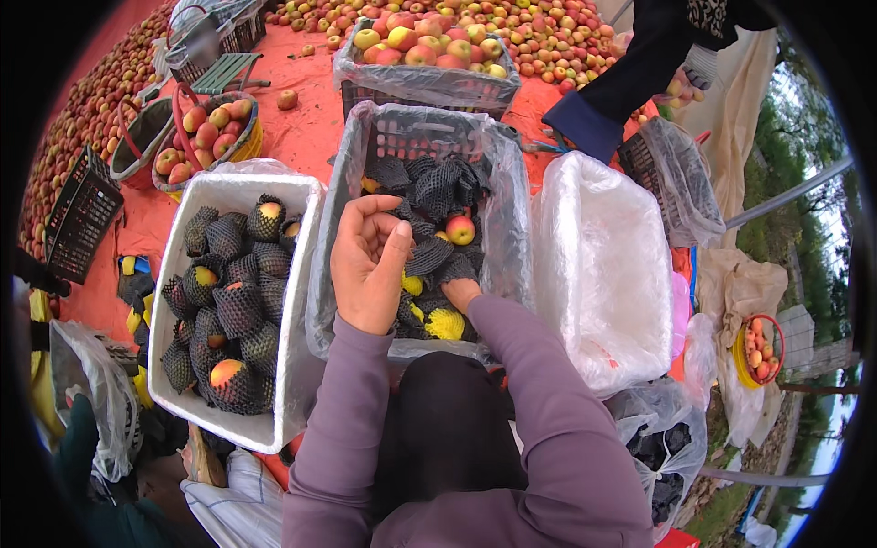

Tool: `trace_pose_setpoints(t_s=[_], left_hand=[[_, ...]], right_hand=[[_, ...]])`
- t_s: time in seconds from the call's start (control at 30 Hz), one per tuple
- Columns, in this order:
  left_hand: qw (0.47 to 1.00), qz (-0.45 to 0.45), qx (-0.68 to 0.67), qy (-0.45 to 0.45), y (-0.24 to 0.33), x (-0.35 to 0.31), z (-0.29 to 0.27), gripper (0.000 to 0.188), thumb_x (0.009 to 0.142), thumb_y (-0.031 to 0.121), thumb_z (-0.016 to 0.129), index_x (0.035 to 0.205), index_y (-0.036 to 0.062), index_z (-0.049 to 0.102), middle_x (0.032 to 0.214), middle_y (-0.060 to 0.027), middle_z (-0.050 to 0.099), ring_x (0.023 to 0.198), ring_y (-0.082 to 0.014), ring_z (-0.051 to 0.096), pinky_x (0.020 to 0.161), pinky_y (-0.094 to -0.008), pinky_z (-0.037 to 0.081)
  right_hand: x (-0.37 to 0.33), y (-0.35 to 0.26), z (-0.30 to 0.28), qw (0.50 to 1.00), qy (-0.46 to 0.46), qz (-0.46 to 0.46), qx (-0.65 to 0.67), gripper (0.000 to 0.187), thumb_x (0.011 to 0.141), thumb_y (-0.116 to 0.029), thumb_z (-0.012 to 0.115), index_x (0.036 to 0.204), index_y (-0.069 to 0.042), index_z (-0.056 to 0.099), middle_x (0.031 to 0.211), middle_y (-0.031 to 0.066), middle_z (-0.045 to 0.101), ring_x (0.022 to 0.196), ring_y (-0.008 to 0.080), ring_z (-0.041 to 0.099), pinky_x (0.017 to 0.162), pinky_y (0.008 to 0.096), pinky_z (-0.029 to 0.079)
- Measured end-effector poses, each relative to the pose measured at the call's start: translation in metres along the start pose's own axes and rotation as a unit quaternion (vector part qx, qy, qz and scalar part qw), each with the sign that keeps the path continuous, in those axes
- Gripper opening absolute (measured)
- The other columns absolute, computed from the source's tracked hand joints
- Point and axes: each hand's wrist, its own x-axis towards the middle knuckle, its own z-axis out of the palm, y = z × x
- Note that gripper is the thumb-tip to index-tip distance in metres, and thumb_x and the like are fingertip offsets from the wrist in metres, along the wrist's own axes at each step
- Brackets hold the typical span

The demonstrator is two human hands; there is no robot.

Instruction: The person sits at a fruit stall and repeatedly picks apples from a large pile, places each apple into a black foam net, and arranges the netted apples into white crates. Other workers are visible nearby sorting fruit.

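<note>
In front of me stands a grey plastic crate (507, 219) lined with clear film. It holds black foam net sleeves (446, 187), some yellow ones (445, 324) and a red-yellow apple (459, 229). My left hand (370, 265) is raised over the crate's left side, fingers loosely bent and apart from the thumb, with nothing in it. Down inside the crate is my right hand (463, 290), its fingers hidden among the black sleeves. To the left, a white foam box (163, 365) contains several apples in black nets (239, 310).
At right stands a white foam box (607, 265) lined with clear film. Beyond the grey crate is a crate of bare apples (429, 55). Apple baskets (247, 146) sit at the far left, near a green stool (227, 73). Another person's dark-clothed leg (603, 100) reaches in at far right.
</note>
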Motion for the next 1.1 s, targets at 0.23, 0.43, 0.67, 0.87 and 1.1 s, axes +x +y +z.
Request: trace_pose_setpoints(t_s=[0.23,0.43,0.67,0.87,1.1], left_hand=[[0.999,-0.031,0.004,0.013,-0.02,0.016,-0.008,0.021,0.081,0.002,0.055,0.101,-0.0009,0.05,0.075,0.0,0.052,0.067,-0.0047,0.048,0.062,-0.0187,0.04],[0.979,-0.173,0.102,-0.018,-0.055,0.017,-0.004,0.036,0.081,0.024,0.061,0.108,0.0028,0.049,0.094,-0.0083,0.055,0.083,-0.0149,0.053,0.07,-0.0278,0.045],[0.942,-0.281,-0.149,-0.107,-0.028,-0.006,0.006,0.049,0.089,0.049,0.037,0.108,0.0062,0.052,0.096,-0.0078,0.058,0.084,-0.0186,0.058,0.074,-0.0317,0.048],[0.868,-0.361,-0.315,-0.13,0.007,-0.059,0.003,0.031,0.084,0.035,0.047,0.099,0.0095,0.058,0.096,-0.0037,0.06,0.08,-0.0176,0.054,0.074,-0.032,0.041],[0.824,-0.177,-0.456,-0.285,0.003,-0.073,-0.025,0.058,0.074,0.025,0.068,0.122,-0.0004,0.046,0.118,-0.0162,0.054,0.109,-0.0267,0.054,0.096,-0.0402,0.042]], right_hand=[[-0.024,0.002,-0.108,0.985,-0.126,0.035,0.109,0.074,0.052,-0.033,0.075,0.113,0.002,0.05,0.109,0.0204,0.057,0.103,0.0313,0.055,0.084,0.0361,0.046],[-0.109,0.012,-0.204,0.851,0.152,-0.063,0.499,0.082,0.057,-0.036,0.078,0.119,0.005,0.043,0.111,0.019,0.055,0.102,0.0259,0.055,0.088,0.0328,0.042],[-0.188,-0.045,-0.258,0.738,0.327,-0.188,0.56,0.076,0.064,-0.033,0.076,0.123,0.0,0.041,0.116,0.014,0.052,0.105,0.023,0.053,0.089,0.034,0.043],[-0.231,-0.055,-0.255,0.477,0.039,-0.329,0.814,0.087,0.064,-0.034,0.077,0.129,0.003,0.033,0.123,0.0138,0.047,0.113,0.0236,0.049,0.095,0.0375,0.041],[-0.255,-0.097,-0.279,0.591,0.031,-0.418,0.689,0.092,0.056,-0.028,0.081,0.13,-0.002,0.035,0.125,0.0073,0.044,0.117,0.018,0.041,0.1,0.0327,0.032]])
